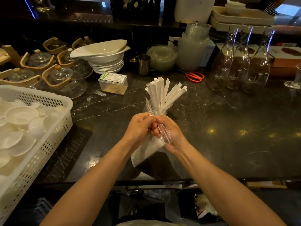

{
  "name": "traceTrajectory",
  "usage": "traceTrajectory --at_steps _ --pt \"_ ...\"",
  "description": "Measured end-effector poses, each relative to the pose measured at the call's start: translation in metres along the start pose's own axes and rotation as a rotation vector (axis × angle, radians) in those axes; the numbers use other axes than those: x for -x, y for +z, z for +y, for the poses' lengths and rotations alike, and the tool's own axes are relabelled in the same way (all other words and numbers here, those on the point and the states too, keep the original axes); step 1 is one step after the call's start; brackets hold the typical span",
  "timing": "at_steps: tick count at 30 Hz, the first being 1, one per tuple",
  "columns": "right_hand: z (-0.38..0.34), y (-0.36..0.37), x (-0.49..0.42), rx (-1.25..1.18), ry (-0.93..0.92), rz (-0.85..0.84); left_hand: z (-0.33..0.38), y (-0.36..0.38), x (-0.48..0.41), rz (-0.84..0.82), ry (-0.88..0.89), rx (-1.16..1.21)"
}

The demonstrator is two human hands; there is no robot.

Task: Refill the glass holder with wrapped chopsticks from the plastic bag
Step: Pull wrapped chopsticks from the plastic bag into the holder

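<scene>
A clear glass holder (pixel 160 108) stands on the dark marble counter at the centre, with several white paper-wrapped chopsticks (pixel 164 90) fanning out of its top. Just in front of it, my left hand (pixel 140 128) and my right hand (pixel 171 134) meet and both grip a clear plastic bag (pixel 146 150). The bag hangs down between my wrists with white wrapped chopsticks inside. A few clear-wrapped sticks (pixel 163 132) poke out through my fingers, angled toward the holder's left rim.
A white perforated basket (pixel 53 128) of small dishes sits at the left. Behind are glass teapots (pixel 63 79), stacked white bowls (pixel 104 56), a toothpick box (pixel 113 83), a steel cup (pixel 144 64), red scissors (pixel 194 76) and glass carafes (pixel 239 62).
</scene>
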State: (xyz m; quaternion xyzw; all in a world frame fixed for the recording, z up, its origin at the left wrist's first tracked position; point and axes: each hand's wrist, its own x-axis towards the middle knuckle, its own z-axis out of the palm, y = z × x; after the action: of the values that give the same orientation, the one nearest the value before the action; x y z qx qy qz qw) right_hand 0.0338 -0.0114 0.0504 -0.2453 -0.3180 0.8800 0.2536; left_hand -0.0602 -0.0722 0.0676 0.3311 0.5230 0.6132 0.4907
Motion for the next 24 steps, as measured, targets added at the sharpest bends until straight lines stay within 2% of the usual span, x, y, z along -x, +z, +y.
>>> traceTrajectory --at_steps 3,5,11,16,24 --pt "-0.001 -0.003 -0.004 -0.101 0.014 0.025 -0.002 0.002 0.001 0.023 -0.045 0.111" --pt "-0.005 -0.004 -0.002 -0.065 -0.009 0.035 -0.003 0.001 0.001 0.017 -0.056 0.118" --pt "-0.026 -0.002 0.001 0.677 -0.183 0.056 0.02 -0.02 0.002 0.044 -0.017 -0.264" --pt "-0.05 -0.007 0.004 1.005 -0.162 -0.008 0.035 -0.036 0.003 0.138 0.052 -0.446" --pt "-0.073 -0.007 0.009 1.336 -0.163 0.052 0.043 -0.047 0.009 0.286 0.194 -0.73"
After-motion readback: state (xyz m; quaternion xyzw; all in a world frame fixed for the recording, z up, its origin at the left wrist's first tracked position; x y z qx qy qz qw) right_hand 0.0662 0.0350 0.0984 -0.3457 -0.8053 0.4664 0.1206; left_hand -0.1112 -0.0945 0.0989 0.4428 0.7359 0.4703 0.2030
